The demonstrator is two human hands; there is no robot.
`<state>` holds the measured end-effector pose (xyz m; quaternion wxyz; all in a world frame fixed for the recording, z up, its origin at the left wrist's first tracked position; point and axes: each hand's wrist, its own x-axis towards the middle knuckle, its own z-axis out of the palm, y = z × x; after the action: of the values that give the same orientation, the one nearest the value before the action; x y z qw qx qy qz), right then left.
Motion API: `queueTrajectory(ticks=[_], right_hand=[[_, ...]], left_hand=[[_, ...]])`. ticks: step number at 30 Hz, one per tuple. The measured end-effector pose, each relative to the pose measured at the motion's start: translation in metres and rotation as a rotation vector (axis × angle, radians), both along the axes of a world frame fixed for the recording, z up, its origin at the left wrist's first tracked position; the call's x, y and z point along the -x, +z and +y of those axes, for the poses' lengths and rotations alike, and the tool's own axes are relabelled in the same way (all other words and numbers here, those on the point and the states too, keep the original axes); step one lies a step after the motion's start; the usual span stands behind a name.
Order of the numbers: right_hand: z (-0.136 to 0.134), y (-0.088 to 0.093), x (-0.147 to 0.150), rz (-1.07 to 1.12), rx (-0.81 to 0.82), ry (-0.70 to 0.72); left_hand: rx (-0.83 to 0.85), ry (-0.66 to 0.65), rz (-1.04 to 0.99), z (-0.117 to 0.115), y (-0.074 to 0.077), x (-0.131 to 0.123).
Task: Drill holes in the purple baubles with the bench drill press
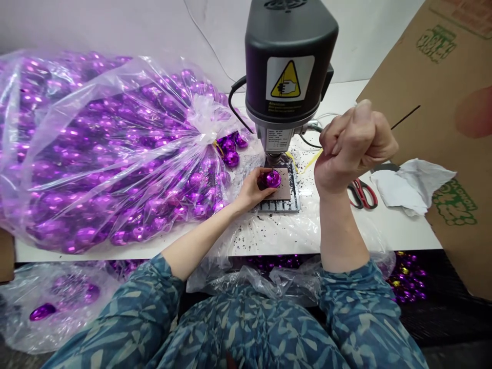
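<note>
My left hand [251, 188] grips a shiny purple ball [272, 179] and holds it on a small brown block [283, 188] on the drill press table [282, 206], right under the spindle. The dark drill press head [289, 61] with a yellow warning label rises above it. My right hand [351, 146] is raised to the right of the machine, closed in a fist round the press lever, whose thin dark rod [405, 117] sticks out to the right.
A large clear plastic bag [96, 148] full of purple balls fills the left of the white table. Red-handled scissors [361, 193] and crumpled white paper [411, 184] lie at right. A cardboard box [442, 102] stands at far right. Dark shavings litter the table. More balls lie in bags below.
</note>
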<state>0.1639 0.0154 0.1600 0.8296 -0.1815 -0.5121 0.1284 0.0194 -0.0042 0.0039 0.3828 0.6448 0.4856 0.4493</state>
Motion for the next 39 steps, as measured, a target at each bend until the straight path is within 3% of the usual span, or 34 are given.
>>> queueTrajectory(ticks=[11, 16, 19, 22, 25, 28, 32, 35, 39], right_hand=[[0.012, -0.024, -0.001, 0.031, -0.256, 0.017], [0.014, -0.041, -0.004, 0.006, -0.257, -0.026], [0.012, -0.043, -0.004, 0.008, -0.217, -0.088], [0.009, -0.023, -0.001, 0.008, -0.106, -0.132], [0.013, 0.012, 0.002, -0.03, 0.021, -0.141], [0.025, 0.041, 0.004, -0.017, 0.071, -0.022], [0.035, 0.052, 0.004, 0.029, 0.138, 0.108], [0.034, 0.049, 0.004, 0.028, 0.122, 0.152], [0.034, 0.045, 0.002, 0.041, 0.087, 0.15]], left_hand=[[-0.001, 0.02, 0.036, -0.002, 0.003, 0.0], [0.002, 0.004, 0.018, -0.002, 0.005, 0.001], [0.007, 0.002, 0.013, -0.003, 0.005, 0.001], [0.011, 0.021, 0.03, -0.004, 0.004, 0.0], [0.029, 0.021, 0.01, -0.003, 0.006, -0.002], [0.041, 0.05, 0.0, -0.002, 0.01, -0.002], [-0.06, 0.123, 0.08, -0.027, 0.02, 0.003], [-0.189, -0.067, 0.182, -0.079, 0.025, 0.003], [-0.315, -0.577, 0.502, -0.146, 0.025, -0.005]])
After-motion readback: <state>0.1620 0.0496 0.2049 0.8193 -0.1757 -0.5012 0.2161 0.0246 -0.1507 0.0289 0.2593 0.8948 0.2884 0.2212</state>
